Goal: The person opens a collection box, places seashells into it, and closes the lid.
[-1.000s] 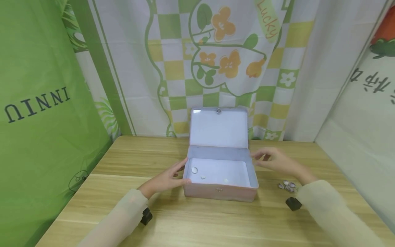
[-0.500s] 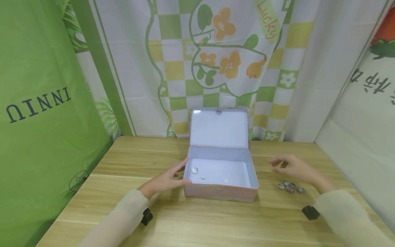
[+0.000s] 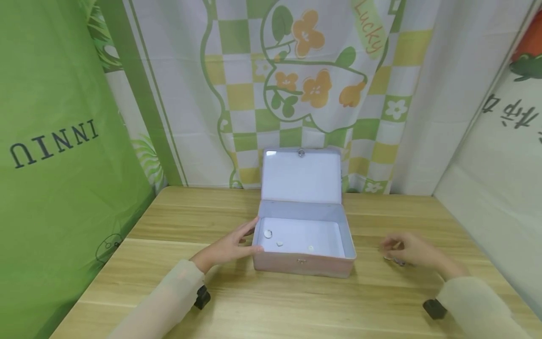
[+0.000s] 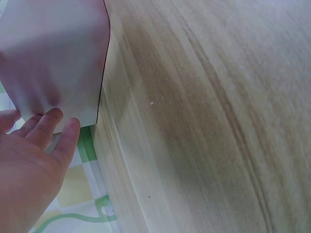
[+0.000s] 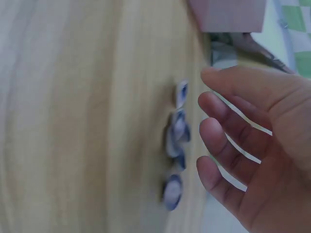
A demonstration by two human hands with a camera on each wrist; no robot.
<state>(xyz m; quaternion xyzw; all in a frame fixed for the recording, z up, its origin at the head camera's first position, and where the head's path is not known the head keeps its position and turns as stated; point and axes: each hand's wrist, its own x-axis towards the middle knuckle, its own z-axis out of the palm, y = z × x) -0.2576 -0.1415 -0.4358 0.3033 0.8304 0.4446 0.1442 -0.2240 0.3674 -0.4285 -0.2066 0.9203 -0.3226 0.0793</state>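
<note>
A pink metal box (image 3: 302,264) with its lid (image 3: 301,176) raised stands on the table, three small pale pieces lying inside, one of them a round shell (image 3: 267,234). My left hand (image 3: 228,247) rests against the box's left side, thumb at the front corner; in the left wrist view its fingers (image 4: 44,127) touch the pink wall. Over a small group of purplish shells (image 3: 398,262) to the right of the box is my right hand (image 3: 412,252). The right wrist view shows that hand (image 5: 252,131) with fingers apart and holding nothing, beside the shells (image 5: 177,133).
The wooden table (image 3: 296,306) reaches back to a patterned curtain (image 3: 237,94). A green cloth (image 3: 63,197) hangs at the left, a pale one (image 3: 499,165) at the right. Small black devices are on both wrists.
My right hand has moved from the box's right edge rightward and nearer, over the shells. One more shell appeared beside the group as it moved away. The left hand has stayed put.
</note>
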